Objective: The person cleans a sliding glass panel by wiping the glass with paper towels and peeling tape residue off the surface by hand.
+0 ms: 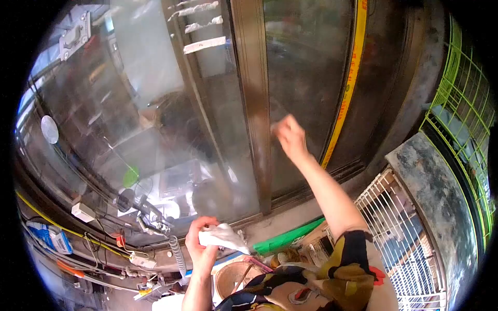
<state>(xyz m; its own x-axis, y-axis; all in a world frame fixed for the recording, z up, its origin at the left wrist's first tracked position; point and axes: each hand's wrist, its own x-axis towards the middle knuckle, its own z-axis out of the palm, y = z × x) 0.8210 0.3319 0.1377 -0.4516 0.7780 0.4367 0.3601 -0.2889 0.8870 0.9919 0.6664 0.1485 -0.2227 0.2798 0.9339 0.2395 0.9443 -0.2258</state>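
Observation:
My left hand (196, 239) is low in front of the window, fingers closed round a crumpled white cloth (224, 237) that hangs out to the right. Higher up, my right hand (291, 136) is curled shut close to the dark brown window frame (255, 103), at the left side of the right glass pane (306, 67). Whether something thin is between its fingers I cannot make out. The left glass pane (155, 103) looks hazy and carries reflections. Strips of white residue (205, 45) stick near its top.
A yellow strip with red lettering (346, 88) runs down the right pane. White wire racks (399, 228) and a green wire basket (467, 88) stand at the right. Below are a green roll (288, 236), a wicker basket (233, 280), a coiled hose (178, 256) and pipes.

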